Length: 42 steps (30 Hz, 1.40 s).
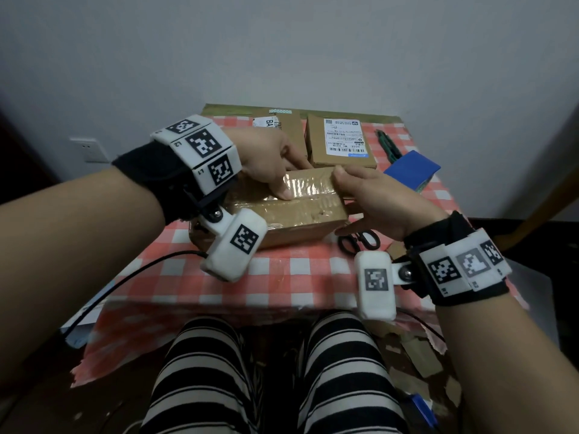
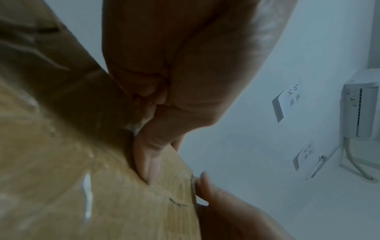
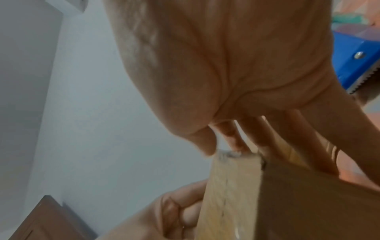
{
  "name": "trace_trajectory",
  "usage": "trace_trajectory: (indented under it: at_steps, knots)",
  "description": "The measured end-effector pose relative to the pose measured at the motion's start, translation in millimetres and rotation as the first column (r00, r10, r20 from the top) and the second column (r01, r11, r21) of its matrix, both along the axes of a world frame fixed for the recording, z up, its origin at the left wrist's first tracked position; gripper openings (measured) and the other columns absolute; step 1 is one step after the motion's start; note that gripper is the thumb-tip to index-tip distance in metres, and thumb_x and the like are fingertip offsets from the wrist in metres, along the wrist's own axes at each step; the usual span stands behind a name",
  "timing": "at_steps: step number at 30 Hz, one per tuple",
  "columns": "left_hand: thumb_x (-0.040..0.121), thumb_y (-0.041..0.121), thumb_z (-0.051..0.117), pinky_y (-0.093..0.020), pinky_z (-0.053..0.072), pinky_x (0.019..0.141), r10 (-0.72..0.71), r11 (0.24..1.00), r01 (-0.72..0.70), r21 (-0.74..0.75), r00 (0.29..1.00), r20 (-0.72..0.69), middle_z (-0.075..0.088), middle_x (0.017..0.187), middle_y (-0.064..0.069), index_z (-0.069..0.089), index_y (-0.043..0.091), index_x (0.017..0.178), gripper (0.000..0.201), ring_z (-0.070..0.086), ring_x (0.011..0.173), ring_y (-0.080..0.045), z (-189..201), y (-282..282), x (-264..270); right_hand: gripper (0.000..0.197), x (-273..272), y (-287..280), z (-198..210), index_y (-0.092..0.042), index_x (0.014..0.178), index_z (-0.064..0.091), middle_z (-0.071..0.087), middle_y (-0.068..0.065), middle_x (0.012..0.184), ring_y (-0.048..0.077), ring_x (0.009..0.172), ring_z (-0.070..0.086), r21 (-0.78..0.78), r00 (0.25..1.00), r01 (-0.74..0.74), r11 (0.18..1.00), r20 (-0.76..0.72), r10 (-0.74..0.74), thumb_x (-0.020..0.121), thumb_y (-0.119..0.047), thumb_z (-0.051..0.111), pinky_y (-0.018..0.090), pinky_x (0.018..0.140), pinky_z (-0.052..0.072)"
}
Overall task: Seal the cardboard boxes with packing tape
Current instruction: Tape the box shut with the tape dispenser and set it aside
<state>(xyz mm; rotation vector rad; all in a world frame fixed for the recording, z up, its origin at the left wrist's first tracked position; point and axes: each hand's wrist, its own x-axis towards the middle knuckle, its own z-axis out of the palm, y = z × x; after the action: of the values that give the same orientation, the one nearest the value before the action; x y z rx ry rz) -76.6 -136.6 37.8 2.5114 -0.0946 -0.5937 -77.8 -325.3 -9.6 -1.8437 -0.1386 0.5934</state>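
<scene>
Head view: the left hand's [image 1: 269,161] fingers [image 1: 283,192] are pressed flat on the tape [image 1: 308,183], while the box's [image 1: 282,214] right end is gripped by the right hand [image 1: 372,202]. Box is sat mid-table [image 1: 282,277]. Looks like smoothing-down stage; probably the tape ends get rubbed down next.

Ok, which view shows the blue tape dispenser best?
The right wrist view: the blue tape dispenser shows its screw and serrated blade close up. The head view shows it whole but small on the table's right side. The left wrist view misses it.

Brown cardboard box [image 1: 291,211] flat on the checkered cloth, glossy clear tape [image 1: 308,184] across its top.
</scene>
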Motion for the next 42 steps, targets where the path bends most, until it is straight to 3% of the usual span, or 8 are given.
trace_trajectory:
  at_steps: [5,8,13,22,25,31,38,42]
  knots:
    - [0.070,-0.003,0.078,-0.039,0.052,0.095,0.055,0.992,-0.051,-0.116,0.998,0.027,0.075,0.091,0.010,0.068,0.022,0.117,0.055,0.069,0.095,-0.012,-4,-3,-10,0.082,-9,-2,-3,-0.037,0.141,0.038,0.063,-0.003,0.120,0.024,0.100,0.069,-0.085,0.989,-0.124,0.989,0.076,0.130,0.074,-0.022,0.083,0.052,0.079,0.059]
    - [0.066,0.007,0.084,-0.038,0.049,0.098,0.078,0.993,-0.075,-0.092,0.997,0.027,0.074,0.097,0.011,0.068,0.025,0.116,0.056,0.067,0.099,-0.012,-1,-1,-12,0.077,-11,1,-6,-0.027,0.129,0.050,0.064,0.007,0.119,0.022,0.095,0.068,-0.059,0.987,-0.110,0.992,0.113,0.116,0.066,-0.005,0.087,0.051,0.080,0.059]
    - [0.043,0.040,0.083,-0.042,0.044,0.102,0.114,0.981,-0.112,0.157,0.994,-0.002,0.062,0.124,0.004,0.057,0.032,0.129,0.091,0.057,0.113,-0.021,11,10,-21,0.067,-10,-5,-7,-0.024,0.129,0.051,0.066,0.009,0.119,0.031,0.101,0.069,-0.002,0.989,-0.059,0.998,0.138,0.058,0.074,0.000,0.080,0.053,0.084,0.057]
    - [0.053,0.031,0.080,-0.034,0.051,0.066,0.139,0.969,-0.096,0.226,0.973,-0.184,0.065,0.118,-0.005,0.056,0.031,0.130,0.081,0.062,0.103,-0.028,11,12,-24,0.074,-6,-19,-5,-0.024,0.139,0.047,0.059,0.004,0.130,0.028,0.105,0.059,0.118,0.988,-0.153,0.981,0.042,0.149,0.086,0.026,0.038,0.064,0.100,0.042]
    - [0.060,0.025,0.081,-0.036,0.054,0.073,0.132,0.975,-0.090,0.202,0.970,-0.206,0.069,0.111,-0.004,0.064,0.029,0.122,0.064,0.065,0.099,-0.027,8,10,-21,0.077,-6,-24,-6,-0.026,0.139,0.045,0.059,0.000,0.126,0.030,0.106,0.059,0.148,0.985,-0.168,0.975,-0.006,0.171,0.085,0.027,0.038,0.063,0.101,0.042]
    - [0.061,0.029,0.083,-0.035,0.051,0.075,0.155,0.971,-0.126,0.201,0.979,-0.133,0.064,0.113,-0.004,0.057,0.027,0.130,0.073,0.061,0.096,-0.025,4,6,-17,0.073,-6,-18,-12,-0.023,0.126,0.052,0.065,0.004,0.121,0.027,0.105,0.068,0.094,0.997,-0.079,0.992,0.030,0.076,0.064,0.000,0.083,0.050,0.081,0.059]
    - [0.049,0.038,0.083,-0.043,0.054,0.091,0.173,0.972,-0.157,0.176,0.982,-0.076,0.068,0.106,-0.005,0.064,0.020,0.115,0.071,0.064,0.096,-0.026,6,7,-16,0.067,-6,-17,-11,-0.022,0.123,0.055,0.067,0.003,0.115,0.023,0.100,0.070,0.080,0.993,-0.010,0.997,0.122,0.000,0.068,0.003,0.083,0.043,0.077,0.061]
    - [0.039,0.048,0.085,-0.036,0.051,0.079,0.219,0.966,-0.212,0.147,0.975,-0.038,0.067,0.092,-0.007,0.066,0.012,0.107,0.079,0.062,0.085,-0.025,10,14,-14,0.070,-6,-22,-7,-0.020,0.130,0.053,0.067,0.006,0.113,0.021,0.091,0.072,0.130,0.996,0.002,0.991,0.089,-0.014,0.070,0.007,0.079,0.037,0.067,0.061]
